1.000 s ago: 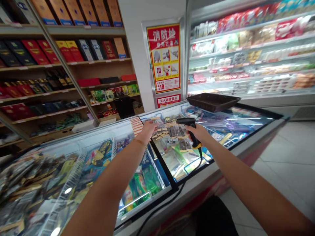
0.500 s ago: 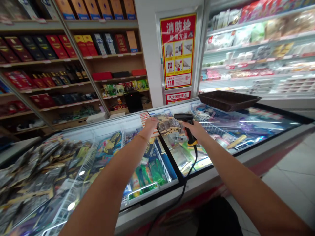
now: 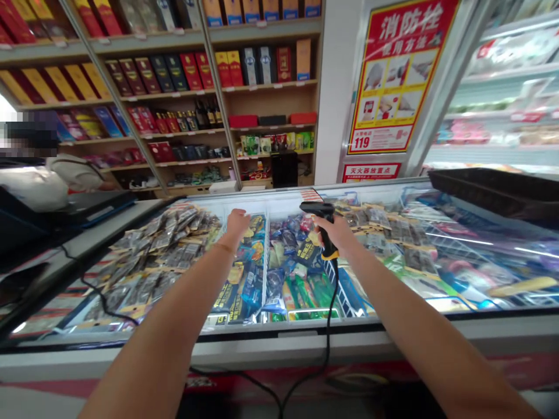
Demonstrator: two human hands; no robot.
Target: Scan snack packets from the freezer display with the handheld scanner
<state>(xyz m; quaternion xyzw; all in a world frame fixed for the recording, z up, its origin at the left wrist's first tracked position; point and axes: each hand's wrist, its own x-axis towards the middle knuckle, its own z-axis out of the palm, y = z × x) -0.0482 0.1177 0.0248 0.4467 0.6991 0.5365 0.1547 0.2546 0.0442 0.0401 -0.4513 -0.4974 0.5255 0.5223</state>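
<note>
My right hand (image 3: 341, 234) is closed round the grip of a black-and-yellow handheld barcode scanner (image 3: 320, 208), its head pointing left. The scanner's cord (image 3: 328, 331) hangs down over the front of the freezer. Bare and seemingly empty, my left hand (image 3: 237, 226) reaches over the freezer with loosely bent fingers, the thumb slightly apart. Left of it lies a large pile of dark packets with tan card edges (image 3: 174, 238). Similar packets (image 3: 397, 230) lie to the right of the scanner. Blue and yellow bags (image 3: 248, 285) fill a section below my left hand.
The chest freezer (image 3: 271, 347) runs across the whole view, with wire dividers inside. A brown tray (image 3: 493, 189) rests on its right side. At left stand a counter (image 3: 126, 212) and a person in a white top (image 3: 32, 186). Shelves of boxes (image 3: 166, 75) line the back wall.
The view has turned left, bringing the counter and a person into sight. My left hand has moved left, away from the scanner and the right-hand packets. My right hand still holds the scanner.
</note>
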